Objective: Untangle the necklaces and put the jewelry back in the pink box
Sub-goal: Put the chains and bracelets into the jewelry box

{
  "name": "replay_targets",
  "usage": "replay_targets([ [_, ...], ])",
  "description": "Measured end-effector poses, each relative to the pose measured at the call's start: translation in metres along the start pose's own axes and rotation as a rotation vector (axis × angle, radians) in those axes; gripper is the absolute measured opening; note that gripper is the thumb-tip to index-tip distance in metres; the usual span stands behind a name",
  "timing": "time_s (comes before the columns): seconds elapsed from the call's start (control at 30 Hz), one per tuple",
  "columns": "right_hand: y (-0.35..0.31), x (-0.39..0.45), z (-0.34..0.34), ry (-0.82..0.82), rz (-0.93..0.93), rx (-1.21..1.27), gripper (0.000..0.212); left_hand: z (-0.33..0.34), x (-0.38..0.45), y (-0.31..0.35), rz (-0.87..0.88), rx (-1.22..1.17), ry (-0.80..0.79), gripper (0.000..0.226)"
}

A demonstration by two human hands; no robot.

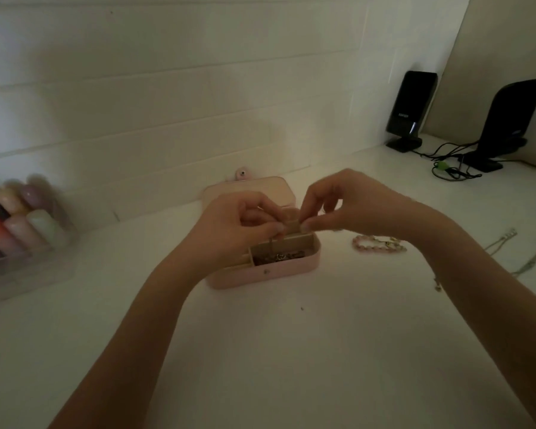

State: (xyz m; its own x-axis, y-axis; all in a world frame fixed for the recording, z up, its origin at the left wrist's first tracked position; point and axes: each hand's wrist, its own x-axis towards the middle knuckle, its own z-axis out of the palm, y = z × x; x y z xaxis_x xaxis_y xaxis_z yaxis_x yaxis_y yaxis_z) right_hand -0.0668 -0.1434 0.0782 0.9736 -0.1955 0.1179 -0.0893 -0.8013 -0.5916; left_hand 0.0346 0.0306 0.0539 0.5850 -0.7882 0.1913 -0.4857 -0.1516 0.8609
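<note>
Matt pink box, smooth white table.

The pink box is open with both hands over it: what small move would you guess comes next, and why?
Probably lowering the thin chain into the pink box. Both hands, left and right, pinch it above the open compartment, where jewelry already lies. The pink bead bracelet still waits outside on the table.

The left hand and right hand cover the pink box's far compartments — whatever they pinch is too small to tell; the tray of coloured bottles is blurred.
</note>
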Motion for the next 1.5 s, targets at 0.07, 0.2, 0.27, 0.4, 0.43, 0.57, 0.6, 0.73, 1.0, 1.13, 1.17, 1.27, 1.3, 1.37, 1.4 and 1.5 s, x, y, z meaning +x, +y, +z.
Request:
replay_targets([
  [0.07,0.002,0.0,0.005,-0.074,-0.005,-0.064,0.009,0.003,-0.002,0.0,0.04,0.165,-0.006,0.012],
  [0.2,0.003,0.002,0.017,-0.151,-0.013,-0.102,0.014,0.002,-0.002,-0.006,0.068,0.409,-0.055,0.023],
  [0.27,0.004,0.005,0.021,-0.155,-0.004,-0.136,0.016,0.0,0.0,-0.01,0.063,0.431,-0.08,0.024],
  [0.4,0.011,0.005,0.018,-0.135,0.009,-0.128,0.018,0.0,0.001,-0.011,0.071,0.467,-0.084,0.022],
  [0.43,0.012,0.005,0.015,-0.123,0.007,-0.121,0.016,0.0,0.001,-0.012,0.072,0.469,-0.091,0.021],
  [0.57,0.021,-0.003,-0.015,0.011,0.014,-0.058,0.012,0.004,0.001,-0.013,0.064,0.471,-0.092,0.015],
  [0.6,0.025,-0.009,-0.024,0.071,0.019,-0.05,0.012,0.007,0.0,-0.013,0.068,0.486,-0.09,0.016],
  [0.73,0.067,-0.046,-0.055,0.28,0.149,-0.088,0.012,0.021,-0.004,-0.01,0.251,0.604,0.0,0.016],
  [1.0,0.185,-0.138,-0.083,0.655,0.637,-0.211,0.027,0.107,0.01,0.014,0.601,0.525,-0.24,0.034],
  [1.13,0.199,-0.136,-0.081,0.468,0.731,-0.126,0.028,0.166,0.017,0.036,0.568,0.611,-0.459,0.049],
  [1.17,0.201,-0.134,-0.079,0.473,0.73,-0.127,0.026,0.177,0.019,0.037,0.584,0.63,-0.465,0.05],
  [1.27,0.211,-0.133,-0.073,0.585,0.677,-0.218,0.018,0.194,0.019,0.031,0.552,0.602,-0.407,0.044],
  [1.3,0.213,-0.133,-0.072,0.611,0.661,-0.236,0.015,0.195,0.018,0.028,0.544,0.583,-0.379,0.041],
  [1.37,0.214,-0.132,-0.072,0.611,0.654,-0.259,0.012,0.193,0.015,0.022,0.543,0.556,-0.329,0.035],
  [1.4,0.213,-0.13,-0.071,0.593,0.658,-0.265,0.011,0.192,0.015,0.02,0.552,0.534,-0.306,0.033],
  [1.5,0.201,-0.124,-0.069,0.607,0.605,-0.175,0.012,0.192,0.014,0.016,0.555,0.479,-0.216,0.034],
])
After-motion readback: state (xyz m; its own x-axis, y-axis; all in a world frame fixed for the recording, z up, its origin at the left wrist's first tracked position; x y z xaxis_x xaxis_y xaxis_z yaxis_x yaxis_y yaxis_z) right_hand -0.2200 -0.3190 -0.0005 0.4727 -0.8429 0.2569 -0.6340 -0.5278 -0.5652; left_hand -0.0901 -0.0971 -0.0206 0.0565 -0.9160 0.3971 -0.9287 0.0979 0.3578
